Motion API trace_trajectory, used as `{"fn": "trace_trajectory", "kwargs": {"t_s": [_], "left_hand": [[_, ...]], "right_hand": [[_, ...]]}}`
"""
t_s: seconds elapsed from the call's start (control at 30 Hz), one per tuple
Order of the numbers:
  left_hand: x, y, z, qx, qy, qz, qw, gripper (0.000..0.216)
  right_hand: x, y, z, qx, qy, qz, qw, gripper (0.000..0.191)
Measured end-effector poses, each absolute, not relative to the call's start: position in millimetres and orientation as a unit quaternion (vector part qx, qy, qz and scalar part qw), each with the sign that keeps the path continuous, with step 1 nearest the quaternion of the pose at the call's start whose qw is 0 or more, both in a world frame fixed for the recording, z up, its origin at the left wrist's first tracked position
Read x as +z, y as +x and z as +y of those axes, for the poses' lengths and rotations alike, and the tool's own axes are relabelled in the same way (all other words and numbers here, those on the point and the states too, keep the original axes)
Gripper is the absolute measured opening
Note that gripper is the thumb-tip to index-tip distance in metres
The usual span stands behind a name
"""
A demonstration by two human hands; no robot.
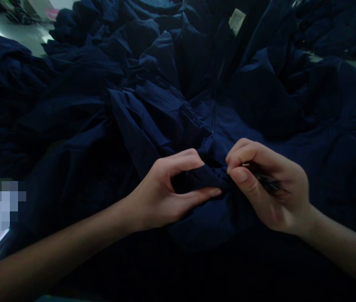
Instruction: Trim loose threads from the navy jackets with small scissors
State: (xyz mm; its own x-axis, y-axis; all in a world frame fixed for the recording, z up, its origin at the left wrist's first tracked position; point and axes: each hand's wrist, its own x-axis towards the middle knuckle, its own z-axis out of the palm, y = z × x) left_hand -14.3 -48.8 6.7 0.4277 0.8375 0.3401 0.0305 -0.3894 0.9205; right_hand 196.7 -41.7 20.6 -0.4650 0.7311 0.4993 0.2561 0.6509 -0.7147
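Note:
A dark navy garment (171, 113) with a zip (213, 113) down its middle lies spread before me. My left hand (171, 188) pinches a bunched fold of its fabric (201, 176) between thumb and fingers. Right beside it, my right hand (266, 184) is curled closed, fingertips at the same fold. A thin metal tool (267, 180), perhaps small snips, lies in that hand's palm. Both hands touch the cloth just below the zip's lower end.
More navy garments (39, 96) are heaped all around, left, back and right. A white label (237, 20) shows inside the collar at the top. A pale floor or table strip (14, 31) is visible at the far left.

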Motion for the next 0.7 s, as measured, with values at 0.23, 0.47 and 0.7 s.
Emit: {"fn": "trace_trajectory", "kwargs": {"t_s": [0.23, 0.47, 0.7], "left_hand": [[4.6, -14.7, -48.9, 0.444, 0.719, 0.315, 0.433, 0.022], [2.7, -14.7, -50.3, 0.443, 0.739, 0.31, 0.402, 0.024], [0.1, -14.7, -49.5, 0.447, 0.759, 0.309, 0.359, 0.018]], "right_hand": [[20.5, 200.0, -46.0, 0.117, -0.263, -0.878, 0.382, 0.012], [14.4, 201.2, -48.0, 0.117, -0.268, -0.887, 0.356, 0.004], [14.9, 202.7, -41.1, 0.167, -0.259, -0.895, 0.323, 0.011]]}}
